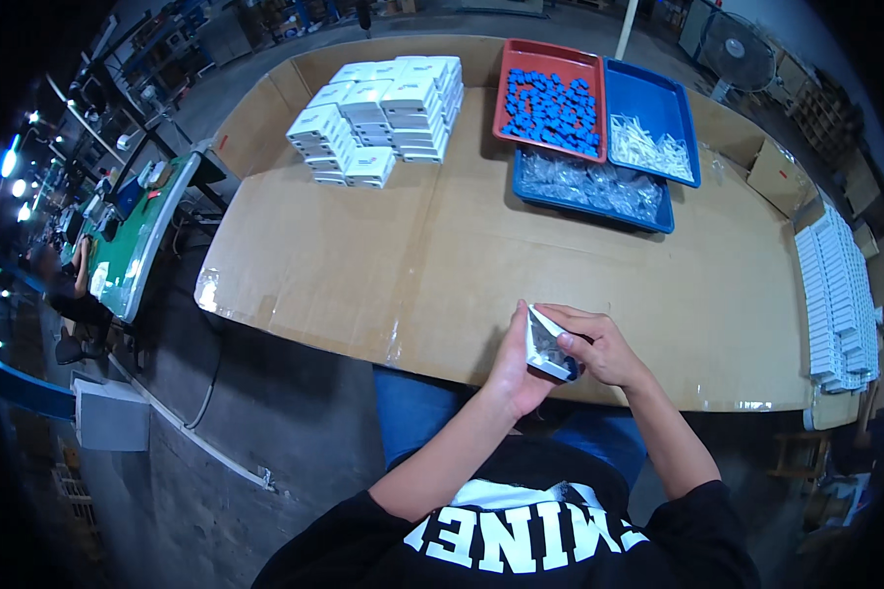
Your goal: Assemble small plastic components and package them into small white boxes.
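Near the table's front edge, both hands close round a small white box. Its open side faces up and shows something dark and shiny inside, too small to make out. My left hand wraps the box from the left, fingers along its side. From the right, my right hand grips the box, its thumb over the opening. Part of the box is hidden behind the fingers.
The cardboard-covered table bears stacked white boxes at back left. Behind my hands stand a red tray of blue pieces, a blue tray of white sticks and a lower blue tray of clear bags. More white boxes line the right.
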Available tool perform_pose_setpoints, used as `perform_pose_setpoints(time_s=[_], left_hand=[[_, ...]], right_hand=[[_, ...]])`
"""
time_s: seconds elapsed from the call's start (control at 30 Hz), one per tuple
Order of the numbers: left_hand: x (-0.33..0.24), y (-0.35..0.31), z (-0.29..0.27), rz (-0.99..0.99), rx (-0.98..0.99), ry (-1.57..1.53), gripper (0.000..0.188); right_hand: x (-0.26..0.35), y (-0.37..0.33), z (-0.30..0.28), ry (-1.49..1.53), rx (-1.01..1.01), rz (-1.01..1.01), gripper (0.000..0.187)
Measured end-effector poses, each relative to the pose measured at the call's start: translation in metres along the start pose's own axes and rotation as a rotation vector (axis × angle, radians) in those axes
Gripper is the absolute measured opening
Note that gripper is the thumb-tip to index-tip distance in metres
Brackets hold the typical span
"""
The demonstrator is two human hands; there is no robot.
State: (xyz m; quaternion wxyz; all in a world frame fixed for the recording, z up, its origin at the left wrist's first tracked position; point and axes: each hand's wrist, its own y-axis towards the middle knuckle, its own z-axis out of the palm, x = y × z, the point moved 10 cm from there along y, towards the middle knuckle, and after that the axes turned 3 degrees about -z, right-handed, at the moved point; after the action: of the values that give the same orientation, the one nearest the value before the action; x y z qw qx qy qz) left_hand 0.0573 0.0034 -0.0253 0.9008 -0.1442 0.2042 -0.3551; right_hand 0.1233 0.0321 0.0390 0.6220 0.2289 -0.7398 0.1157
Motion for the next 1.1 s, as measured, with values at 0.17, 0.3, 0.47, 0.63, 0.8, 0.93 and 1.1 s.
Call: perform_pose_setpoints(time_s=[0.17, 0.3, 0.47, 0.63, 0.8, 0.93, 1.1], left_hand=[[0.008, 0.004, -0.014, -0.014, -0.108, 0.055, 0.066], [0.003, 0.0, -0.015, 0.0, -0.095, 0.083, 0.063], [0.0, -0.015, 0.002, 0.029, -0.124, 0.196, 0.066], [0.001, -0.021, 0.005, 0.083, -0.132, 0.24, 0.068], [-0.003, -0.022, 0.009, 0.105, -0.11, 0.311, 0.068], [0.0, -0.022, 0.013, 0.101, -0.133, 0.359, 0.07], [-0.002, -0.027, 0.031, 0.089, -0.025, 0.4, 0.075]], right_hand=[[-0.009, -0.007, 0.001, -0.076, -0.002, 0.001, 0.046], [0.003, -0.013, 0.004, -0.17, -0.015, -0.101, 0.057], [0.024, -0.026, 0.007, -0.353, -0.067, -0.338, 0.072], [0.031, -0.03, 0.014, -0.438, -0.066, -0.415, 0.077], [0.037, -0.033, 0.014, -0.461, -0.076, -0.474, 0.078], [0.036, -0.042, 0.012, -0.487, -0.092, -0.462, 0.078], [0.043, -0.043, 0.015, -0.55, -0.091, -0.508, 0.079]])
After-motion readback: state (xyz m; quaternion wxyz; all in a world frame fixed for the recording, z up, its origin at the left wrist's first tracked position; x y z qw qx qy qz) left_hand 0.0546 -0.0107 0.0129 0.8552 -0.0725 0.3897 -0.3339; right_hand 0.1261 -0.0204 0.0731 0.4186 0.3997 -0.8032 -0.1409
